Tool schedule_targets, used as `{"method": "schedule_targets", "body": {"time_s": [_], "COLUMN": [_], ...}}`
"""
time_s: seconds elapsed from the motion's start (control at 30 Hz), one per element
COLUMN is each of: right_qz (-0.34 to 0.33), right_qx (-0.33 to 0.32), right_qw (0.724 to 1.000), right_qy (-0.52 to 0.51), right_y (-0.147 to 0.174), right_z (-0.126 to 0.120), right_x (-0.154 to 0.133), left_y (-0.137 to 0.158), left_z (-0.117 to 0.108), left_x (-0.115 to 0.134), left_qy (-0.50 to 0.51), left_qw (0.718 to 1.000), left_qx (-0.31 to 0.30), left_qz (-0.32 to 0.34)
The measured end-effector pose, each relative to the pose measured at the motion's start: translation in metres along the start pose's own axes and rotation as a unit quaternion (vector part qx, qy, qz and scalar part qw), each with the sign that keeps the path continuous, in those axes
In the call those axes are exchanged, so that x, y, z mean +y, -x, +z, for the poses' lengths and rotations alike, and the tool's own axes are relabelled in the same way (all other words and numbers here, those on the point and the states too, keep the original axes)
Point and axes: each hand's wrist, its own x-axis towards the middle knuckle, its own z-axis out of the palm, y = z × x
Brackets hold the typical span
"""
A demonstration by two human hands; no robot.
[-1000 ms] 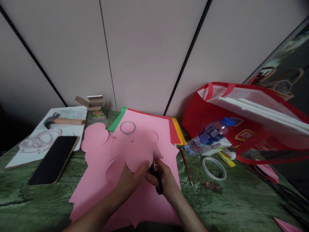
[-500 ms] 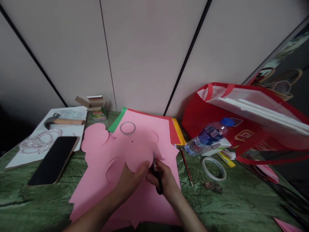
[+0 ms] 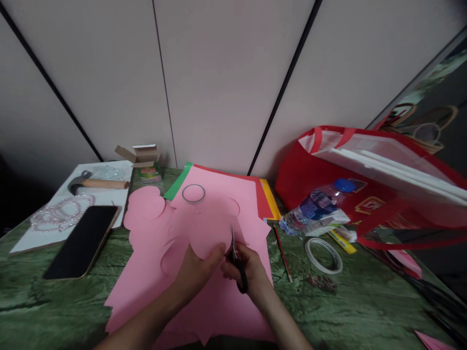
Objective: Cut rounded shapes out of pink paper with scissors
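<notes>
My left hand [image 3: 202,265] pinches the near edge of a rounded piece of pink paper [image 3: 209,233], thumb on top. Black-handled scissors [image 3: 239,270] are gripped in my right hand [image 3: 250,267], blades pointing away from me at the paper's right edge. Both hands are close together above large pink sheets [image 3: 219,311], which show curved cuts and jagged edges. Several cut pink paper circles [image 3: 146,204] lie overlapping to the left. A thin dark ring [image 3: 193,193] rests on the pink sheet beyond my hands.
At left are a phone [image 3: 83,243], a hammer [image 3: 98,183], bead strings [image 3: 62,211] and an open small box [image 3: 148,167]. At right stand a red bag [image 3: 310,167], a water bottle [image 3: 314,206], a tape roll [image 3: 323,255] and a pencil [image 3: 282,253].
Both hands stay almost in place, and the scissors remain at the paper's right edge. A small dark gap beyond the held paper has nearly closed. The view has shifted very slightly.
</notes>
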Motion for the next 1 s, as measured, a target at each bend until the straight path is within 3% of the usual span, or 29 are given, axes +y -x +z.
{"method": "schedule_targets", "body": {"time_s": [0.73, 1.0], "right_qz": [0.009, 0.021], "right_qx": [0.025, 0.014], "right_qw": [1.000, 1.000], "right_qy": [-0.001, -0.002], "right_y": [0.005, 0.006], "right_z": [0.004, 0.004], "right_x": [-0.012, -0.011], "left_y": [-0.002, -0.005], "left_z": [-0.003, -0.006], "left_x": [0.001, -0.005], "left_qy": [-0.010, -0.036], "left_qw": [1.000, 0.998], "left_qx": [0.011, 0.051], "left_qz": [0.016, 0.029]}}
